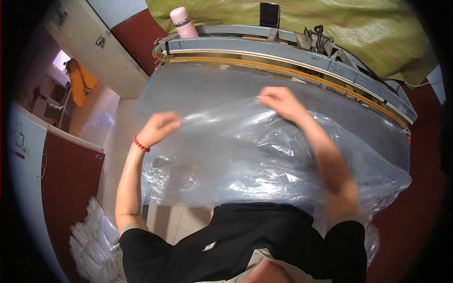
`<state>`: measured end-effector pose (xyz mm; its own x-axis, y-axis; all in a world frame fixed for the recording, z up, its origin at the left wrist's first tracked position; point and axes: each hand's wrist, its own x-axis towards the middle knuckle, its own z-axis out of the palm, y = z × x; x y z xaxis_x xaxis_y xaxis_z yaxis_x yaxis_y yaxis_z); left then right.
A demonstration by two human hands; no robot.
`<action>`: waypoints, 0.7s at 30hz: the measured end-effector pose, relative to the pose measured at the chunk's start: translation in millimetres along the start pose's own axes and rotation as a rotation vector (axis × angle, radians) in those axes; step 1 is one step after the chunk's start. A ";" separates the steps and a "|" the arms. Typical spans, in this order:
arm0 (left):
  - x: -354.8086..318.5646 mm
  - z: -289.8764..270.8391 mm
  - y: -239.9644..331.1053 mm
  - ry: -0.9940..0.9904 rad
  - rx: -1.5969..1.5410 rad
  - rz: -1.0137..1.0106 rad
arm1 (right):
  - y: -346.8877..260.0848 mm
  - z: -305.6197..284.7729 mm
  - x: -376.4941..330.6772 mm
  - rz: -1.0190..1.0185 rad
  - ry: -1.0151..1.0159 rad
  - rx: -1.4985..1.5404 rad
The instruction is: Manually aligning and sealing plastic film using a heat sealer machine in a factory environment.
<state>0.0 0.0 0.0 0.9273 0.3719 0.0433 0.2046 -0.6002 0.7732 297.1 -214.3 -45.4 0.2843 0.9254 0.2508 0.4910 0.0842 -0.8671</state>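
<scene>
A large clear plastic bag point(245, 151) lies spread over a grey work surface point(203, 85) in front of me, its near part crumpled and hanging over the front edge. My left hand point(160, 126), with a red bead bracelet on the wrist, is closed on the bag's left edge. My right hand point(279, 101) pinches the plastic near the middle, a little farther out. Both forearms reach in from below over the bag.
A long grey and yellow sealing bar point(292, 59) runs along the far side of the surface. A pink bottle point(183, 22) and a dark phone point(269, 15) stand behind it, before a green tarp point(358, 28). White bundles point(94, 236) lie on the floor at the lower left.
</scene>
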 end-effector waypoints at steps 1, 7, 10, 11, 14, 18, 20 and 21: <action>-7.7 4.6 -24.9 -0.121 0.055 -0.097 | 7.7 -23.6 -19.7 0.039 0.061 -0.050; -54.3 8.9 -136.4 -0.572 0.491 -0.398 | 42.3 -228.3 -251.8 0.513 0.633 -0.475; -60.3 -31.5 -200.9 -0.379 0.654 -0.310 | 50.0 -333.6 -434.6 0.699 1.131 -0.698; -51.3 -48.8 -204.7 -0.290 0.660 -0.336 | 46.1 -359.0 -492.7 0.724 1.277 -0.749; -33.5 -137.6 -203.0 0.064 0.773 -0.369 | 35.1 -377.7 -578.0 1.008 1.522 -0.957; 65.7 -150.6 -78.5 1.099 0.865 0.014 | 23.0 -369.0 -611.3 1.212 1.633 -1.016; 95.0 -132.2 -63.3 1.387 0.891 0.094 | 35.9 -368.6 -599.5 1.203 1.640 -0.939; 110.1 -118.9 -73.5 1.233 0.680 0.112 | 42.3 -370.7 -591.1 1.299 1.577 -1.032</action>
<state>49.8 169.2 23.1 0.1553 0.4594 0.8746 0.5869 -0.7551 0.2924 455.1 -894.7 -70.7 0.6422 -0.6532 0.4012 -0.4589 -0.7468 -0.4813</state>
